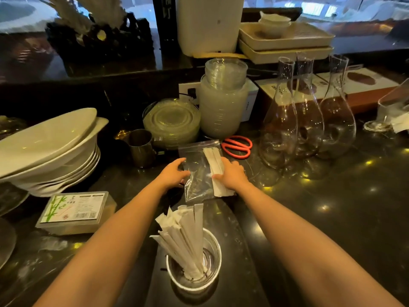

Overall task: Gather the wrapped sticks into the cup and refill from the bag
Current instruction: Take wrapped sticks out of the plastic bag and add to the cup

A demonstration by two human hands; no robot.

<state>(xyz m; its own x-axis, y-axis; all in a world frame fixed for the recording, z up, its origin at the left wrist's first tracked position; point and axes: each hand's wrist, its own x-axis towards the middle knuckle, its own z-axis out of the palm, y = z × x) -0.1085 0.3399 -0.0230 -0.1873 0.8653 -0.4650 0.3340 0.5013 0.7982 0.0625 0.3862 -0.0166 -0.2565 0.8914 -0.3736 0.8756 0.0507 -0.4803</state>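
Gathering looks done, paper-wrapped sticks (186, 238) standing in clear cup (194, 265) at counter's near edge; refill pending: left hand (172, 173) fingers curled on zip bag (200, 171), right hand (232, 175) gripping its sticks mid-counter.

Clear cup (194, 275) at 6 o'clock holds white wrapped sticks (183, 235) leaning toward 11; clear bag (199, 171), more sticks inside, lies flat at centre.

The wrapped sticks (186, 235) are white in a clear cup (194, 282) with a white rim; the bag (200, 171) is clear; the scissors (238, 146) have red-orange handles. The box (75, 210) bears green bamboo print; the counter (332, 207) is glossy black.
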